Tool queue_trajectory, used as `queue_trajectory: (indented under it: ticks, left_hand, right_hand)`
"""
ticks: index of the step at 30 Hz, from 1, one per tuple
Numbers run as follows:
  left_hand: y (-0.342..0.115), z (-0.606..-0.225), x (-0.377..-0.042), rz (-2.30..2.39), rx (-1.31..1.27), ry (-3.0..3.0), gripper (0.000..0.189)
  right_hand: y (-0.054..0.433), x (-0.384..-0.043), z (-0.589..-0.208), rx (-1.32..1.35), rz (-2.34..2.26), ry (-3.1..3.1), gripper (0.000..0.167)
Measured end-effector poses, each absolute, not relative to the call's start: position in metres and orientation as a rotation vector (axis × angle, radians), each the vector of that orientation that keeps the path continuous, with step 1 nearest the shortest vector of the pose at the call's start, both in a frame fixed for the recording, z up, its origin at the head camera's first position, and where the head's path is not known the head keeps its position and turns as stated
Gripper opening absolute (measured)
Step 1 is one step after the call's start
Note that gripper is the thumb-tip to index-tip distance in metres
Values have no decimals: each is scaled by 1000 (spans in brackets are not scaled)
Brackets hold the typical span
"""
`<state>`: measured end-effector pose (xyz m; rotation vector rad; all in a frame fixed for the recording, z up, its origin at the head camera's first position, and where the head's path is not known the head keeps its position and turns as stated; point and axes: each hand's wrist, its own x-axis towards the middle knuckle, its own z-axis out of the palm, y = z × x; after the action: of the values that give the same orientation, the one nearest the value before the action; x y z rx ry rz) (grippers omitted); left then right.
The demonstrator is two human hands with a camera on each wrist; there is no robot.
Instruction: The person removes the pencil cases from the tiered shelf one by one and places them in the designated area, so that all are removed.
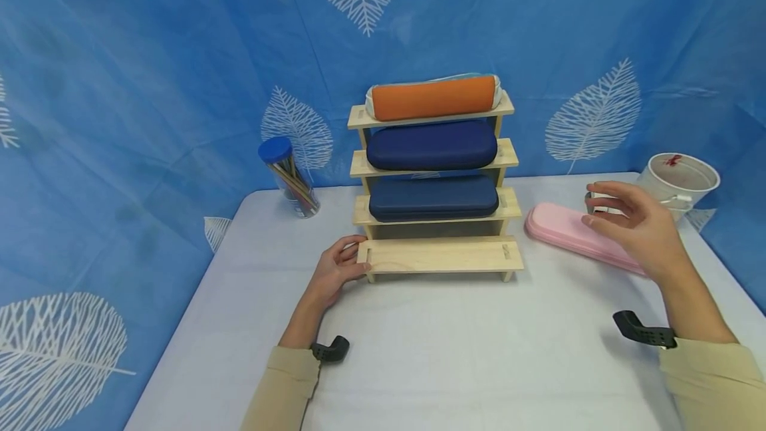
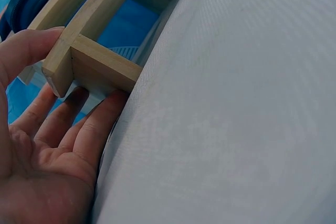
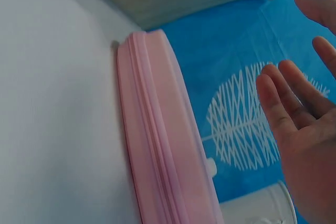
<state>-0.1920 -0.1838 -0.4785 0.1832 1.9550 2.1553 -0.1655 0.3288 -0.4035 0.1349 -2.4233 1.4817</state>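
Note:
A stepped wooden rack (image 1: 443,255) stands on the table, its lowest board bare. At that board's left end my left hand (image 1: 332,273) grips the edge, thumb on top and fingers by the end support (image 2: 102,64), as the left wrist view shows. Over the pink zip case (image 1: 565,226) on the right hovers my right hand (image 1: 645,228), thumb and fingers apart with nothing between them. In the right wrist view the pink case (image 3: 176,114) lies apart from the fingers.
The upper boards carry an orange case (image 1: 433,98), a dark navy case (image 1: 432,145) and a blue case (image 1: 433,199). A blue-lidded jar of sticks (image 1: 290,178) stands back left. Behind the right hand is a white bucket (image 1: 679,181). Blue leaf-patterned cloth hangs behind.

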Motion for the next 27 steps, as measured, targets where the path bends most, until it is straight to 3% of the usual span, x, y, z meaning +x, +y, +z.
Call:
queue_trajectory:
  ticks: [27]
  left_hand:
    - [-183,-478,-192,2147,186,1956,59]
  right_hand:
    - [235,-179,-371,560,1726,-2284,59]
